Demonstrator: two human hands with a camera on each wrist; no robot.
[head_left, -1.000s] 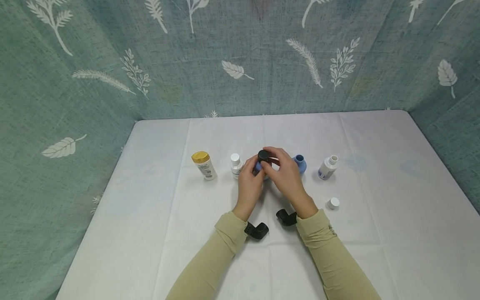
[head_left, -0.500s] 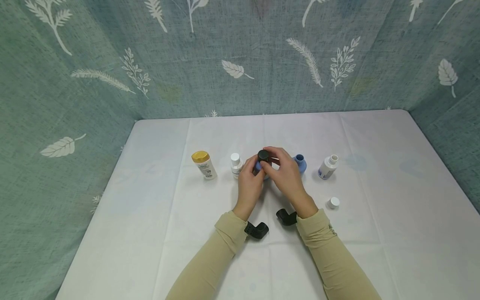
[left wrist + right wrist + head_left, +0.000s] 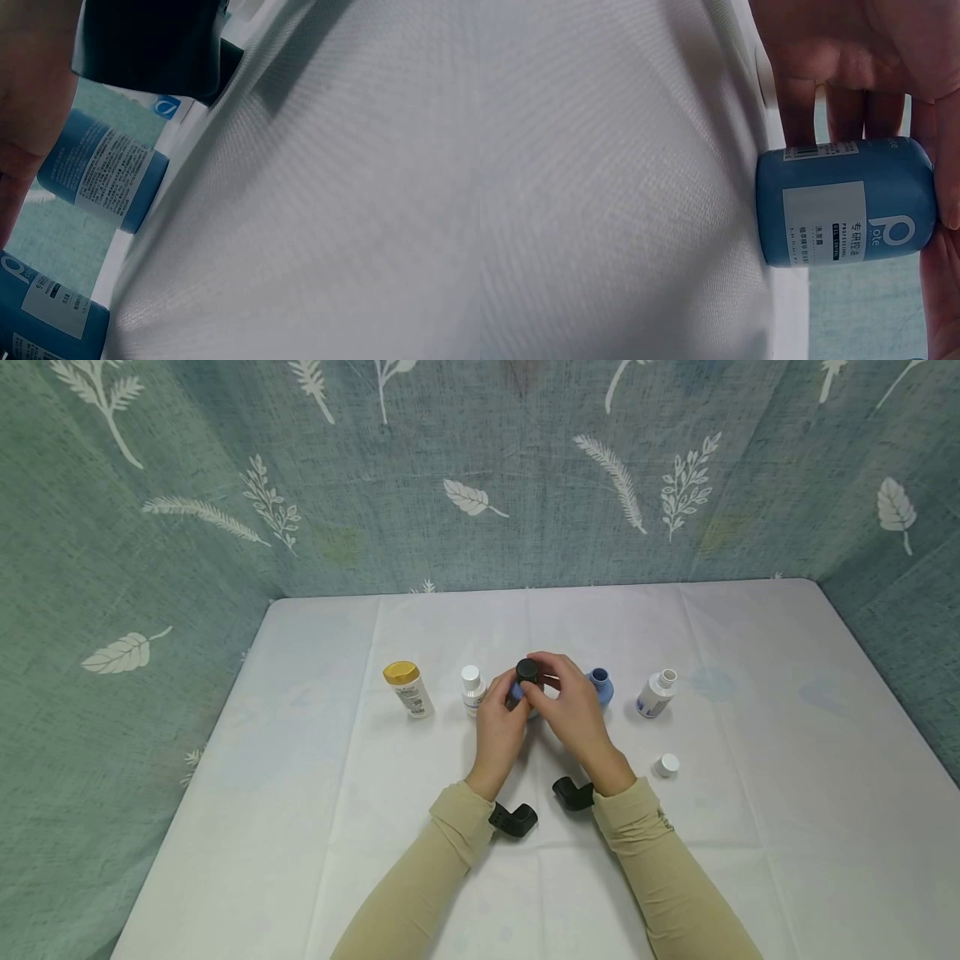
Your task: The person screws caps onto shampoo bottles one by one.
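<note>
A blue shampoo bottle (image 3: 896,195) stands upright on the white-covered table, its front label showing in the right wrist view. The left hand (image 3: 498,731) grips its body, and the left fingers (image 3: 799,112) pass behind it. The black cap (image 3: 527,669) sits at the bottle's neck, pinched between the thumb and fingers of the right hand (image 3: 577,714). In the head view the two hands hide most of the bottle. Beside the right hand stands a second blue bottle (image 3: 603,687) with a bare neck, its back label visible in the left wrist view.
To the left stand a small white-capped bottle (image 3: 472,691) and a white bottle with a gold cap (image 3: 408,690). On the right stands an uncapped white bottle (image 3: 656,695), with a loose white cap (image 3: 667,766) in front of it. A patterned curtain (image 3: 480,477) rises behind the table.
</note>
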